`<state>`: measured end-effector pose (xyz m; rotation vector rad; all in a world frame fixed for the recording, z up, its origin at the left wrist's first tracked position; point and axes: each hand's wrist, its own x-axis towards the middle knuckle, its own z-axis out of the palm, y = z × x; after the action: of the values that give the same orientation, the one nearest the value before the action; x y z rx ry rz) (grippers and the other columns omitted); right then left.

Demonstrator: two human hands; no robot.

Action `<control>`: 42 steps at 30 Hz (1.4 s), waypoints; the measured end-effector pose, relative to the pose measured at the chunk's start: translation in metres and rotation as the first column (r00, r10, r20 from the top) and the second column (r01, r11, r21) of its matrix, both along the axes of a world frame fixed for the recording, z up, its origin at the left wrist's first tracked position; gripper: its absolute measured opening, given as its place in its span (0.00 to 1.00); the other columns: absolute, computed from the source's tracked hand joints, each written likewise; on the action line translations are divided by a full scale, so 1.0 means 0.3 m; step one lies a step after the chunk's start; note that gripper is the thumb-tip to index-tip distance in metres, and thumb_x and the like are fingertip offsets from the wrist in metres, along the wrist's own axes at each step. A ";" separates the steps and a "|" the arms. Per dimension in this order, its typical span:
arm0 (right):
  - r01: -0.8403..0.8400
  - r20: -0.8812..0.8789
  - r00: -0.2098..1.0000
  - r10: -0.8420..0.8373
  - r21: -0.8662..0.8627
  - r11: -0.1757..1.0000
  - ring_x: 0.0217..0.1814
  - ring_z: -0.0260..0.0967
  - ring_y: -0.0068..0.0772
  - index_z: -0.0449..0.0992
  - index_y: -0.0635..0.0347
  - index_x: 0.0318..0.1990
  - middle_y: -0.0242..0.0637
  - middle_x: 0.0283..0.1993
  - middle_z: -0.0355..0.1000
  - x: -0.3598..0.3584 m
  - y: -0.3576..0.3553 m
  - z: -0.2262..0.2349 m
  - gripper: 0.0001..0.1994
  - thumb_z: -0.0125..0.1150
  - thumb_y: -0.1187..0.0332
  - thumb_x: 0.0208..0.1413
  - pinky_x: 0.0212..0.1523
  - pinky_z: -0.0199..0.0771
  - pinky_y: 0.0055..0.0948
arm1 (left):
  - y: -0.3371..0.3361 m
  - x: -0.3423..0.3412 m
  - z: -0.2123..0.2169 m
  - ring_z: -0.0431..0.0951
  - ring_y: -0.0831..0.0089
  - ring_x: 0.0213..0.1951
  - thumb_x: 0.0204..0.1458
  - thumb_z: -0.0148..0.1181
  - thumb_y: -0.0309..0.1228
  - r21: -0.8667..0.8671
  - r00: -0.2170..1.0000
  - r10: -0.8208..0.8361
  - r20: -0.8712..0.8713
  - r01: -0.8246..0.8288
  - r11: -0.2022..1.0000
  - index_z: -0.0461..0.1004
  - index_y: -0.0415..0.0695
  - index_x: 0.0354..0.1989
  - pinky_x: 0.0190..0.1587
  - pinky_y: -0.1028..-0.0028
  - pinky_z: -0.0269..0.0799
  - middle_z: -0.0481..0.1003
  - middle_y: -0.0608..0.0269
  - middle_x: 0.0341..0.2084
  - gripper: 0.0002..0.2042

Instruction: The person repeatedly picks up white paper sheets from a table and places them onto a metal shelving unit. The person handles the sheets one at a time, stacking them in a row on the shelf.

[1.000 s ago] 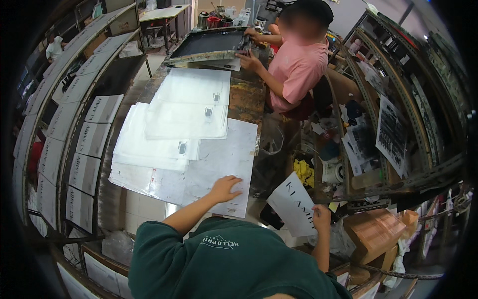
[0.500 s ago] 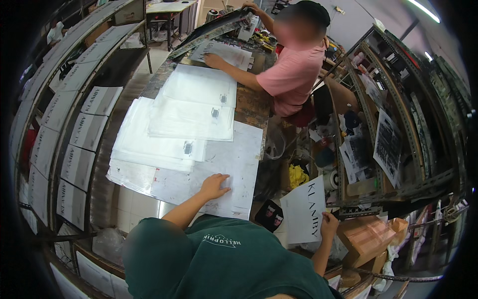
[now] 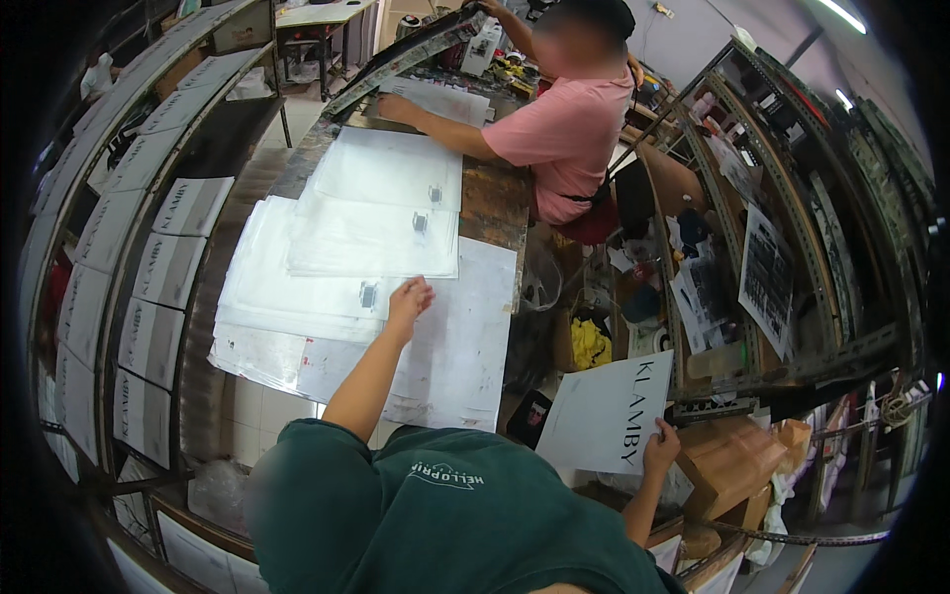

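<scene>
My left hand [image 3: 409, 297] reaches out over the worktable [image 3: 490, 193]. Its fingers are loosely apart and hold nothing, touching a large white sheet [image 3: 465, 337] at the edge of a stack of clear plastic bags [image 3: 297, 287]. Low on my right, my right hand [image 3: 661, 447] grips the bottom corner of a white sheet with dark lettering [image 3: 609, 411] and holds it beside the table. More bags with small dark prints [image 3: 391, 173] lie further up the table.
A person in a pink shirt [image 3: 569, 129] sits at the far end, one hand flat on a sheet [image 3: 435, 99] under a raised printing frame [image 3: 406, 49]. Racks of printed white sheets [image 3: 148, 267] line the left. Cluttered metal shelving [image 3: 752, 267] and cardboard boxes [image 3: 732, 460] crowd the right.
My left hand slid forward across the white sheet toward the bag stack. My right hand kept hold of the lettered sheet. The other person lifted the printing frame.
</scene>
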<state>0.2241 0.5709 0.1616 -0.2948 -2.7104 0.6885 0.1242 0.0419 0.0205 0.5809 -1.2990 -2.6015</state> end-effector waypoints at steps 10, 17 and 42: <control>0.003 0.049 0.999 -0.005 0.045 0.999 0.37 0.70 0.45 0.73 0.70 0.37 0.50 0.35 0.71 0.128 0.004 0.042 0.17 0.45 0.84 0.36 0.41 0.67 0.30 | -0.118 -0.344 0.005 0.70 0.65 0.43 0.41 0.59 0.51 0.504 0.986 0.169 0.010 -0.151 0.850 0.39 0.37 0.60 0.36 0.80 0.71 0.55 0.49 0.52 0.46; 0.009 -0.013 1.000 -0.008 0.091 0.996 0.38 0.70 0.44 0.73 0.67 0.36 0.51 0.34 0.71 0.229 0.038 0.026 0.16 0.46 0.83 0.37 0.39 0.68 0.31 | -0.101 -0.415 -0.132 0.75 0.68 0.34 0.46 0.59 0.40 0.491 0.984 0.154 0.086 -0.177 0.853 0.61 0.32 0.43 0.27 0.87 0.71 0.67 0.57 0.28 0.25; 0.925 0.075 0.310 -0.948 -0.253 0.282 0.29 0.70 0.32 0.75 0.59 0.32 0.39 0.28 0.73 0.960 0.230 -0.463 0.15 0.45 0.81 0.36 0.32 0.67 0.26 | 1.010 0.406 0.366 0.70 0.77 0.36 0.53 0.50 0.33 0.082 0.590 -0.766 0.254 0.777 0.625 0.66 0.36 0.40 0.40 0.81 0.66 0.70 0.62 0.32 0.12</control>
<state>0.5121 0.6398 0.0227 -1.7219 -1.7547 0.5859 0.2460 0.3450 0.1302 0.4137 -2.0744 -3.2358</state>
